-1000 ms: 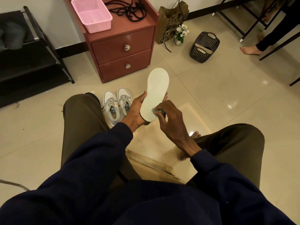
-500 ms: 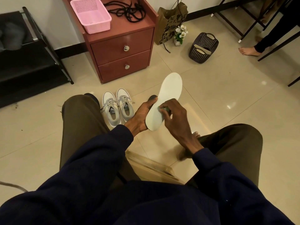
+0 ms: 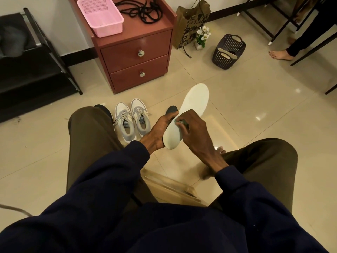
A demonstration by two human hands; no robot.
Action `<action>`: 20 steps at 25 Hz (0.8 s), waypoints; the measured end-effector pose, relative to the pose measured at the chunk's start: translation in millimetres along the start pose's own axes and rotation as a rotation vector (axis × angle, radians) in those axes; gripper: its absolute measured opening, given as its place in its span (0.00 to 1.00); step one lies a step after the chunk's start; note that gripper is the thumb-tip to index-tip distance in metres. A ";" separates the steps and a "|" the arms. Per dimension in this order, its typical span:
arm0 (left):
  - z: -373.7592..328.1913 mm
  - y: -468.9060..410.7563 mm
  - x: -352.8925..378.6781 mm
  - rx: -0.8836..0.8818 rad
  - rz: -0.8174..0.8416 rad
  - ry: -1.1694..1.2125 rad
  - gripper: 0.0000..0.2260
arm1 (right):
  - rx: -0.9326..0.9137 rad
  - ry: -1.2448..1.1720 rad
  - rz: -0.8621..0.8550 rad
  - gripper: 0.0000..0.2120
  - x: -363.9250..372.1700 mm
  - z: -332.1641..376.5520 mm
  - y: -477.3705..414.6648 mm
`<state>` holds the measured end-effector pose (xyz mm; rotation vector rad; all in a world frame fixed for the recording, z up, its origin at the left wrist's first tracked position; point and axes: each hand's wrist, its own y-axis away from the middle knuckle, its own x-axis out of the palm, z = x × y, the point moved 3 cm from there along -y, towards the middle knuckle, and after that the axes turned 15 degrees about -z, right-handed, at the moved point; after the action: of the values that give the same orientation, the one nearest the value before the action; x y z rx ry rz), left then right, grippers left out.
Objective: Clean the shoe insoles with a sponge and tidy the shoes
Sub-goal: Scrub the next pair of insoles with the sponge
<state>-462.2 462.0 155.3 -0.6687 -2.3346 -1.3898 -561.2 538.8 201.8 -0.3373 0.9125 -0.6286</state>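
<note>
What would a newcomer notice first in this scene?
The white insole held up mid-frame: the left hand grips its lower end while the right hand presses a sponge on it. Left of it, grey sneakers stand paired on the floor; behind them, a pink basket sits on a red-brown cabinet.

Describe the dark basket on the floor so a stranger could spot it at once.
Start at the red-brown two-drawer cabinet by the wall; right of it a paper bag and a small pot of white flowers stand on the tiles. Just right of the flowers sits the dark basket, on the floor, unlike the pink basket atop the cabinet.
</note>
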 end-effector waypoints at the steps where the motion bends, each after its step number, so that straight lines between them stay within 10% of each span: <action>1: 0.9 -0.9 -2.0 -0.009 -0.016 0.007 0.14 | -0.001 0.012 -0.009 0.02 2.5 -3.5 -1.1; 20: 21.8 -91.8 -23.1 0.386 -0.218 -0.278 0.23 | 0.726 0.145 0.013 0.01 32.4 -117.5 15.4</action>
<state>-495.0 438.5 67.0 -0.5303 -2.8614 -0.9226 -637.0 529.0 105.5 0.3679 0.7633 -0.9325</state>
